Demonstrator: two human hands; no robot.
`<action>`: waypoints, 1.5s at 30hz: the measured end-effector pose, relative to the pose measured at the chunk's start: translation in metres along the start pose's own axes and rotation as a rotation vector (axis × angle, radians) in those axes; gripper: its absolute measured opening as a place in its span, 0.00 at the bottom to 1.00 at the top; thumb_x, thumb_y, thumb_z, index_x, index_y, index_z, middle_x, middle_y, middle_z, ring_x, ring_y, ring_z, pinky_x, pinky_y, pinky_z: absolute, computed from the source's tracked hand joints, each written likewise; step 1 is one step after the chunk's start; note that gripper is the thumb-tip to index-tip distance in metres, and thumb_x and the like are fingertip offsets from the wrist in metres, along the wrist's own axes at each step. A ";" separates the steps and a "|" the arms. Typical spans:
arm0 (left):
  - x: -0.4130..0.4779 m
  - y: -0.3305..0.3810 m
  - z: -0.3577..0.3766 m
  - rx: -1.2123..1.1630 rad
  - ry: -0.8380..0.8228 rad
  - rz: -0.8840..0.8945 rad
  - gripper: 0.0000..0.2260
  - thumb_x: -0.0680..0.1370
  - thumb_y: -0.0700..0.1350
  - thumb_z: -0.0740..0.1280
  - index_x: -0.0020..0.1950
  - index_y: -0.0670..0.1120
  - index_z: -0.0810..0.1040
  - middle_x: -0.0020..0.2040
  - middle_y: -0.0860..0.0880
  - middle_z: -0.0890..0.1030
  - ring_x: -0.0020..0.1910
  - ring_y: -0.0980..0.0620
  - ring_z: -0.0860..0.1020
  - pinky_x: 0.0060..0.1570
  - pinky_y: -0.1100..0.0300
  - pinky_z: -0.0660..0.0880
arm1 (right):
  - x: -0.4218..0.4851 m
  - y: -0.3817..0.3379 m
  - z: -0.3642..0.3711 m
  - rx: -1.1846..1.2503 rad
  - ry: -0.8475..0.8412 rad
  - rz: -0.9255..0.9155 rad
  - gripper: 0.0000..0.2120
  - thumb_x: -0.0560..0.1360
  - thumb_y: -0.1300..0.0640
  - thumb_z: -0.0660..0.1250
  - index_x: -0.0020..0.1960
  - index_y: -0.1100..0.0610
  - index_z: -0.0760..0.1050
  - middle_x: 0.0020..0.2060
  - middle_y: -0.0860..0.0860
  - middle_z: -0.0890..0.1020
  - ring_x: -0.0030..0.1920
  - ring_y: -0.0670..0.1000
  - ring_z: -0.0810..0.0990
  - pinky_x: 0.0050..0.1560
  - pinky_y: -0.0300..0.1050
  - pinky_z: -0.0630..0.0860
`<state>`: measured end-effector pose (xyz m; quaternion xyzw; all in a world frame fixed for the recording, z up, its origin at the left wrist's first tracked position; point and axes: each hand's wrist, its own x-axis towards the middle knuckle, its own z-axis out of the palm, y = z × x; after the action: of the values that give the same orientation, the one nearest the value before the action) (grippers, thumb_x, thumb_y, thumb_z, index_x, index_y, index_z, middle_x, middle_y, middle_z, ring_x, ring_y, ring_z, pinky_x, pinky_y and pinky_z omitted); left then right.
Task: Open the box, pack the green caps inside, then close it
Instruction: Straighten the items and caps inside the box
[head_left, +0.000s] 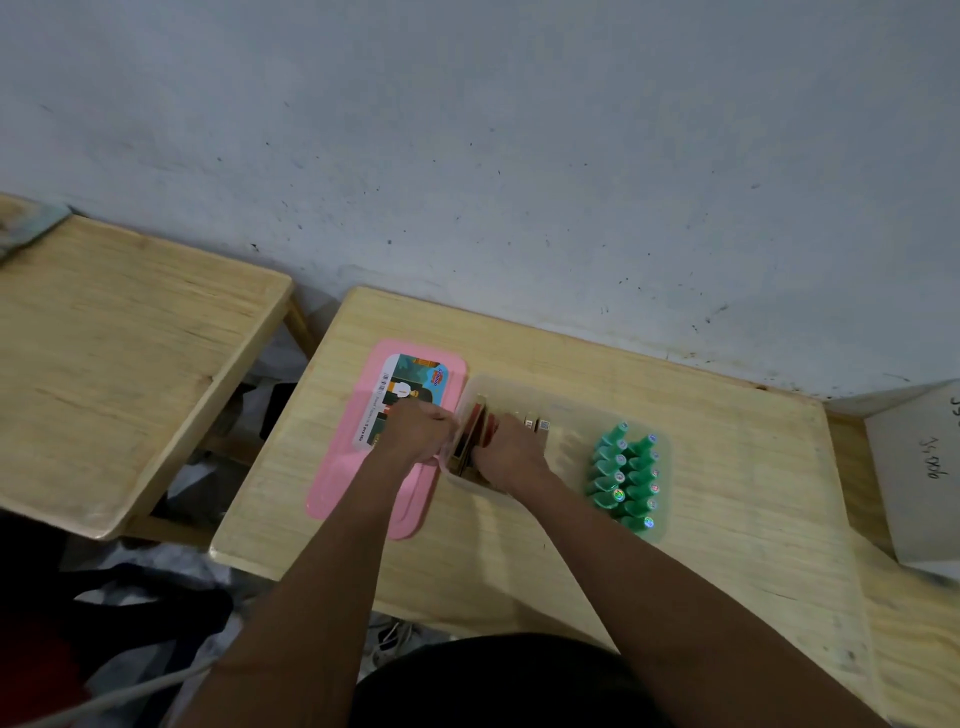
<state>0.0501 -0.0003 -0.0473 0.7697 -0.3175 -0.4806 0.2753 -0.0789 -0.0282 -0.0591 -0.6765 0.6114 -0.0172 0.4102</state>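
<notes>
A clear plastic box (566, 410) stands open on the wooden table (727, 519). Its pink lid (358, 483), with a picture label, lies flat on the table to the left of the box. Several green caps (626, 480) lie in two rows at the right end of the box. At the left end stand small red and tan cartons (470, 439). My left hand (421, 428) grips the box's left rim beside the cartons. My right hand (511, 452) is inside the box, closed on the cartons, and hides part of them.
A second wooden table (119, 364) stands to the left across a gap. A grey board with handwriting (919, 467) leans at the right edge. Bags and a cable lie on the floor at lower left. A blue-grey wall runs behind the tables.
</notes>
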 end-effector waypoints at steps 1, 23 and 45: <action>0.000 -0.001 0.000 -0.002 0.008 0.003 0.04 0.76 0.38 0.67 0.45 0.44 0.81 0.48 0.43 0.81 0.39 0.50 0.79 0.27 0.63 0.75 | 0.000 -0.001 0.002 0.016 0.011 -0.022 0.06 0.74 0.62 0.63 0.41 0.58 0.77 0.43 0.58 0.83 0.44 0.58 0.81 0.40 0.45 0.73; 0.001 -0.006 0.002 0.045 0.048 0.046 0.09 0.77 0.41 0.67 0.54 0.40 0.81 0.53 0.42 0.81 0.43 0.49 0.79 0.34 0.60 0.80 | 0.045 0.026 -0.020 -0.268 -0.073 -0.234 0.12 0.78 0.59 0.61 0.59 0.56 0.78 0.55 0.56 0.79 0.54 0.58 0.79 0.54 0.53 0.77; 0.002 -0.007 0.002 0.044 0.050 0.058 0.10 0.77 0.41 0.67 0.56 0.40 0.81 0.53 0.42 0.81 0.43 0.49 0.79 0.38 0.57 0.81 | 0.033 0.037 -0.013 0.503 0.167 0.051 0.13 0.70 0.64 0.72 0.53 0.54 0.75 0.44 0.50 0.79 0.46 0.51 0.80 0.51 0.50 0.81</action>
<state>0.0502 0.0026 -0.0549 0.7776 -0.3434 -0.4460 0.2801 -0.1075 -0.0601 -0.0874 -0.5337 0.6367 -0.2140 0.5138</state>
